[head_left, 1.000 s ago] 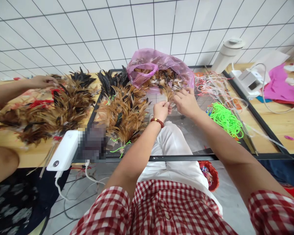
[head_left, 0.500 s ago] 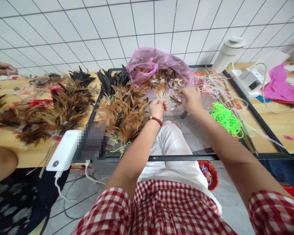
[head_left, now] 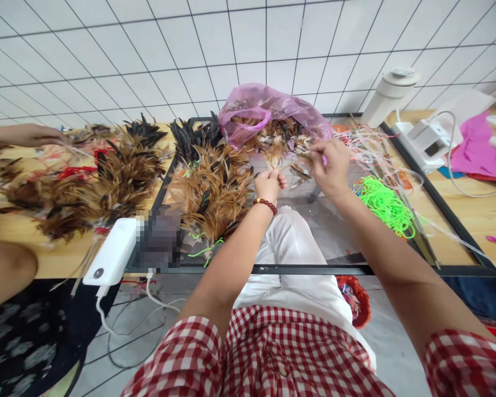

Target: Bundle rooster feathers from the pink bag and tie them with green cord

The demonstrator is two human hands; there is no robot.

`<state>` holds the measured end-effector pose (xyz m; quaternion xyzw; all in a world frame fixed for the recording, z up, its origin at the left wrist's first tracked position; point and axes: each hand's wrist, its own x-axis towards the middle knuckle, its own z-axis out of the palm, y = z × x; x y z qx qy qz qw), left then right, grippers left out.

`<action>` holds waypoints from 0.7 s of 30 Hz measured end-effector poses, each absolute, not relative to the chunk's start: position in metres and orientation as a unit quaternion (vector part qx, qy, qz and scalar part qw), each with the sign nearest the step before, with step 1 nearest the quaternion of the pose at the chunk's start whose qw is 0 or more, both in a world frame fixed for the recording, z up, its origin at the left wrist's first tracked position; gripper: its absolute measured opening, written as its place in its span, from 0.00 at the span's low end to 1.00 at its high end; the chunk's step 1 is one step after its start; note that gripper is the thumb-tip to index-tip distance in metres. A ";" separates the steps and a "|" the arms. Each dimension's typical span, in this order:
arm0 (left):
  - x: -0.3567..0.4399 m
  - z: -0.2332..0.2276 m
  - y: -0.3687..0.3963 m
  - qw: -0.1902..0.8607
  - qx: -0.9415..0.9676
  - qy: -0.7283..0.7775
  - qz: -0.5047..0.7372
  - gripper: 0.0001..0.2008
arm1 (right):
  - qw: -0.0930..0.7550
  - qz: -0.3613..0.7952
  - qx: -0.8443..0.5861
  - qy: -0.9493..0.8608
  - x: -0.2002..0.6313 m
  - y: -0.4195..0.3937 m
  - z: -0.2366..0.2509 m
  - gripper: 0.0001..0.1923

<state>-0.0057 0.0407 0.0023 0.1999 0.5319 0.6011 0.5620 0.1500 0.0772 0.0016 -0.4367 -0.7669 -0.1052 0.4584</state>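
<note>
My left hand [head_left: 269,185], with a red bead bracelet at the wrist, is closed on the stems of a small bunch of brown feathers [head_left: 276,157]. My right hand [head_left: 333,166] pinches a few loose feathers [head_left: 303,163] just right of that bunch, at the mouth of a pink plastic bag [head_left: 268,108] full of feathers. Both hands hover over a glass table top with a black frame [head_left: 297,269]. A pile of tied brown and black feather bundles [head_left: 210,182] lies to the left of my left hand.
Bright green cord [head_left: 386,204] and pale strips [head_left: 367,146] lie to the right. A white power bank [head_left: 113,251] sits on the front edge. Another person's hand [head_left: 35,135] reaches over more feather bundles [head_left: 95,176] at left. A white flask [head_left: 388,96] stands behind.
My right hand rose from the glass toward the bag's mouth with loose feathers. My left hand stayed closed on its bunch. The other person's hand shifted along the far left.
</note>
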 end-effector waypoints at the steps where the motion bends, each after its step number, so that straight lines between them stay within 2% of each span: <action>1: -0.005 0.002 0.041 0.561 0.200 0.532 0.602 0.15 | 0.467 -0.096 -0.429 -0.767 0.149 0.076 0.004 0.12; 5: -0.004 0.002 0.038 0.562 0.228 0.537 0.586 0.14 | 0.404 -0.093 -0.364 -0.834 0.138 0.068 0.005 0.10; 9: -0.004 0.002 0.036 0.567 0.246 0.533 0.578 0.13 | 0.335 -0.090 -0.376 -0.859 0.131 0.067 -0.004 0.11; 21: -0.003 0.002 0.035 0.579 0.245 0.524 0.574 0.13 | 0.286 -0.111 -0.388 -0.869 0.132 0.070 -0.013 0.13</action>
